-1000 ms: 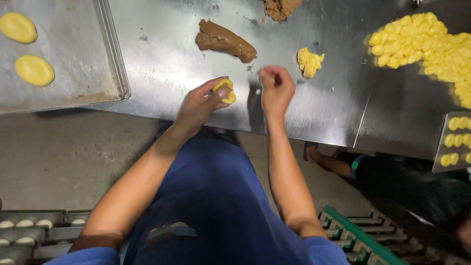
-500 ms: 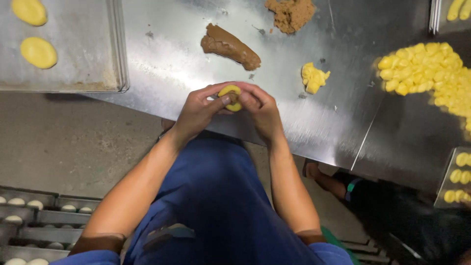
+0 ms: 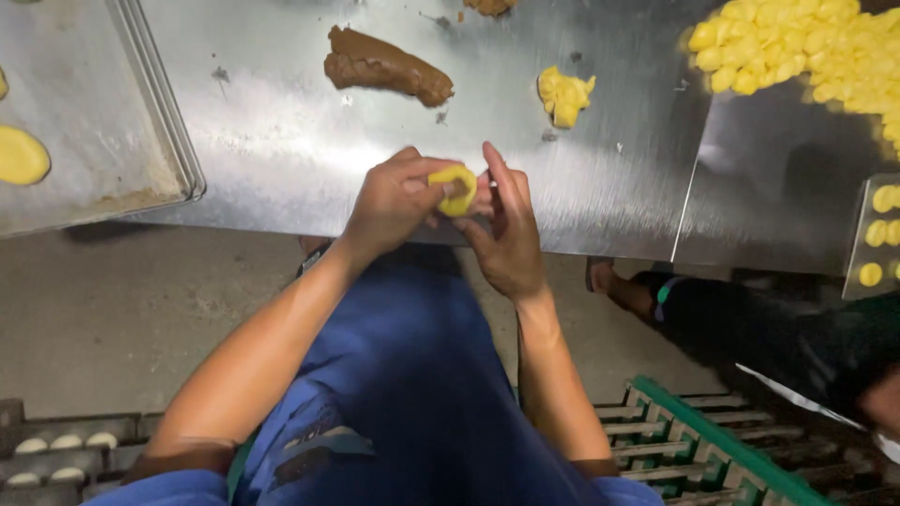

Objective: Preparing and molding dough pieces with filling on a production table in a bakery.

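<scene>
Both of your hands have closed in since a second ago, when the right one hung apart from the dough; half a second back they met, and now they're working it together just below centre of the frame, at the near edge of the tabletop (image 3: 281, 141). Your left hand (image 3: 394, 201) cups the yellow dough piece (image 3: 457, 188) with thumb and fingers curled round it, a grip pinching its left side. Your right hand (image 3: 506, 234) stands with fingers straight up and pressed against the dough's right side, thumb tucked beneath. So both grips are on the one piece, neither spread free.

That dough looks soft and light to me, easily dented, likely a bit greasy, so it should take shape under gentle pressure and tear or flatten if squeezed hard. Best hold, by my reading, is round the rim with fingertips, leaving the hollowed middle alone.

Up at top centre lies a brown filling log (image 3: 386, 73), with a small yellow lump (image 3: 564, 94) to its right. A big heap of yellow pieces (image 3: 806, 52) fills the upper right. At upper left a tray (image 3: 112, 159) carries a flat yellow disc (image 3: 21, 156). Far right, another tray (image 3: 858, 248) shows small yellow rounds. Someone else's dark sleeve (image 3: 750, 319) sits at lower right, well apart from your hands.
</scene>
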